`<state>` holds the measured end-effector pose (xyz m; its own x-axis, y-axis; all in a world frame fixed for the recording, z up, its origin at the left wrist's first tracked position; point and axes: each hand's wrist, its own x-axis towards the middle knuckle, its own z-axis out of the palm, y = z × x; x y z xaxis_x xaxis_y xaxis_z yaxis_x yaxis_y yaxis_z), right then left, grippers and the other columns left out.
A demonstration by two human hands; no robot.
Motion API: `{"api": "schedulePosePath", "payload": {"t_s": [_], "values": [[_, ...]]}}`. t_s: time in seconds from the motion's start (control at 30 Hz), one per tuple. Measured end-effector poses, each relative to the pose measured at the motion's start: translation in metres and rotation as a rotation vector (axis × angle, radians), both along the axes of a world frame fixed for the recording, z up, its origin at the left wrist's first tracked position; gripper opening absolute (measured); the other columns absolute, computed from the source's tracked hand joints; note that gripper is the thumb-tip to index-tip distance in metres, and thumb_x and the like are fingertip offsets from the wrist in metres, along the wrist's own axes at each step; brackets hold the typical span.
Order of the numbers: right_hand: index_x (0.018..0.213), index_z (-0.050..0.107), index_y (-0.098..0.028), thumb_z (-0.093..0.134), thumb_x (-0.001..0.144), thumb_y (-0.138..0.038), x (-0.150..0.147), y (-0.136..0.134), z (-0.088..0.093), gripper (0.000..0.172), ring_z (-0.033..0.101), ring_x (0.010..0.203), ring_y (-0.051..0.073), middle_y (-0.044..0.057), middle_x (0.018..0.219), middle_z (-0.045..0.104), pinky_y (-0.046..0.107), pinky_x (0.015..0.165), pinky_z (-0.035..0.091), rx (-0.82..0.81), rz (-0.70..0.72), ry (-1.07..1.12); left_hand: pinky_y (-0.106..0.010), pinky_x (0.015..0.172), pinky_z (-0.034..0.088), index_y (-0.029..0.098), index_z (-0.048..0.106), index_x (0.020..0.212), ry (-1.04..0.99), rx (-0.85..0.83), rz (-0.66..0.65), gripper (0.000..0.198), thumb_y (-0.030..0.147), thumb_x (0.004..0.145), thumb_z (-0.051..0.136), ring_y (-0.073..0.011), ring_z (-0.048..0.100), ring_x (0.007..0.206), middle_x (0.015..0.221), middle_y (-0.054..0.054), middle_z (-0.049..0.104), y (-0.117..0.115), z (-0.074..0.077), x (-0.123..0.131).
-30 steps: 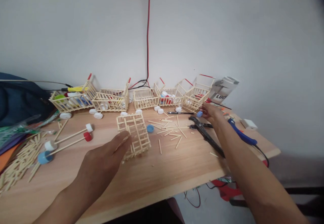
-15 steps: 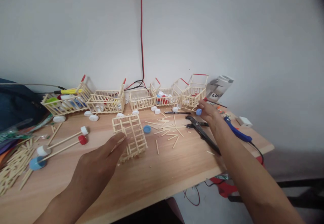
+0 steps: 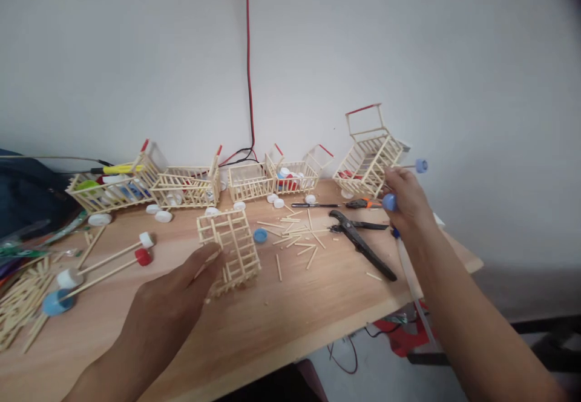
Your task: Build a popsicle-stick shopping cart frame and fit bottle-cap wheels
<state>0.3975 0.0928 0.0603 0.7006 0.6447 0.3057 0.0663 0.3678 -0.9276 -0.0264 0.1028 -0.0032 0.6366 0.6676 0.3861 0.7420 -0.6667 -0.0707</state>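
Observation:
My left hand [image 3: 166,302] grips the near left side of a small frame of wooden sticks [image 3: 240,250] that rests on the table. On the right, my right hand [image 3: 408,199] is closed on the rear of a model shopping cart [image 3: 363,160] built from sticks, with a red handle bar. The cart is tilted, its front low near the tabletop. Two blue bottle-cap wheels [image 3: 422,165] show at that hand, one on either side of it; my fingertips are partly hidden. Beyond the stick frame lies a loose blue cap [image 3: 260,235].
Several stick carts [image 3: 190,187] stand along the wall, some holding caps. Short sticks [image 3: 295,232] lie scattered mid-table near black pliers [image 3: 361,244], a pen [image 3: 315,205] and orange-handled pliers [image 3: 363,203]. On the left are stick axles with cap wheels [image 3: 143,257] and a stick pile [image 3: 22,305].
My right hand has lifted and tilted the far-right cart, moving it up and to the right. Orange-handled pliers are now plainly visible. My left hand stays on the stick frame.

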Motion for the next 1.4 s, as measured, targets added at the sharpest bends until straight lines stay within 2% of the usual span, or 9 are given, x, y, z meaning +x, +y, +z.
{"api": "schedulePosePath", "payload": {"t_s": [0.1,0.23,0.43,0.57,0.77,0.9,1.07,1.23,1.4], "values": [[0.089,0.051,-0.025,0.077,0.066,-0.029,-0.02,-0.02,0.009,0.035,0.042,0.048,0.007,-0.008,0.064,0.048,0.016,0.042,0.037,-0.014,-0.032,-0.117,-0.029,0.056,0.055,0.027,0.06,0.124,0.033,-0.023,0.007,0.056,0.002,0.083,0.03,-0.0227,0.071,0.088,0.134,-0.007,0.058,0.002,0.001,0.0],[0.097,0.049,-0.026,0.069,0.078,-0.036,-0.056,-0.036,0.008,0.029,0.056,0.073,0.014,0.0,0.088,0.055,0.025,0.06,0.049,-0.087,-0.054,-0.688,-0.03,0.058,0.056,0.026,0.061,0.124,0.059,-0.045,0.021,0.059,0.0,0.082,0.029,-0.0235,0.071,0.091,0.134,-0.007,0.058,0.001,0.004,0.001],[0.104,0.049,-0.02,0.058,0.087,-0.033,-0.089,-0.031,-0.019,0.023,0.058,0.086,0.023,0.009,0.097,0.059,0.038,0.075,0.049,-0.173,-0.042,-1.302,-0.028,0.061,0.056,0.027,0.061,0.124,0.017,-0.002,0.013,0.06,-0.002,0.081,0.031,-0.021,0.07,0.09,0.133,-0.006,0.059,0.0,0.003,0.001],[0.105,0.049,-0.021,0.053,0.09,-0.027,-0.095,-0.026,-0.035,0.017,0.055,0.097,0.025,0.011,0.102,0.059,0.039,0.083,0.047,-0.138,-0.046,-1.46,-0.025,0.059,0.055,0.028,0.06,0.124,-0.018,-0.017,0.014,0.059,-0.002,0.08,0.034,-0.0195,0.069,0.091,0.134,-0.005,0.058,0.001,-0.001,0.0],[0.099,0.051,-0.02,0.053,0.089,-0.025,-0.088,-0.032,-0.039,0.011,0.055,0.096,0.025,0.011,0.101,0.06,0.039,0.082,0.046,-0.16,-0.201,-1.437,-0.026,0.059,0.056,0.027,0.061,0.122,0.037,0.035,0.012,0.057,-0.001,0.081,0.033,-0.0188,0.07,0.088,0.133,-0.004,0.059,0.001,0.0,0.0],[0.098,0.054,-0.019,0.057,0.085,-0.036,-0.065,-0.04,-0.025,0.021,0.059,0.087,0.025,0.01,0.095,0.061,0.038,0.075,0.048,-0.223,-0.459,-1.152,-0.026,0.055,0.055,0.026,0.063,0.121,0.083,0.041,0.023,0.058,-0.002,0.08,0.032,-0.019,0.071,0.082,0.132,-0.005,0.06,0.0,0.003,0.001],[0.095,0.054,-0.02,0.058,0.08,-0.039,-0.03,-0.038,-0.008,0.024,0.058,0.076,0.021,0.004,0.085,0.061,0.035,0.069,0.045,-0.332,-0.599,-0.932,-0.026,0.058,0.055,0.028,0.061,0.124,0.051,0.029,0.028,0.06,-0.001,0.08,0.033,-0.0191,0.07,0.085,0.136,-0.004,0.057,0.001,-0.002,-0.002],[0.09,0.051,-0.02,0.055,0.077,-0.036,-0.007,-0.005,-0.013,0.02,0.055,0.072,0.02,0.004,0.086,0.06,0.037,0.072,0.043,-0.428,-0.599,-0.898,-0.028,0.058,0.055,0.029,0.06,0.125,0.09,0.003,0.056,0.057,0.002,0.083,0.032,-0.0188,0.07,0.082,0.137,-0.003,0.055,0.002,-0.003,-0.002],[0.094,0.053,-0.018,0.054,0.076,-0.035,-0.003,0.024,-0.029,0.024,0.056,0.074,0.023,0.008,0.087,0.061,0.04,0.074,0.045,-0.476,-0.569,-0.835,-0.025,0.055,0.054,0.028,0.061,0.125,0.125,-0.011,0.093,0.059,0.0,0.082,0.031,-0.0177,0.07,0.084,0.139,-0.002,0.054,-0.006,0.011,0.003]]}}
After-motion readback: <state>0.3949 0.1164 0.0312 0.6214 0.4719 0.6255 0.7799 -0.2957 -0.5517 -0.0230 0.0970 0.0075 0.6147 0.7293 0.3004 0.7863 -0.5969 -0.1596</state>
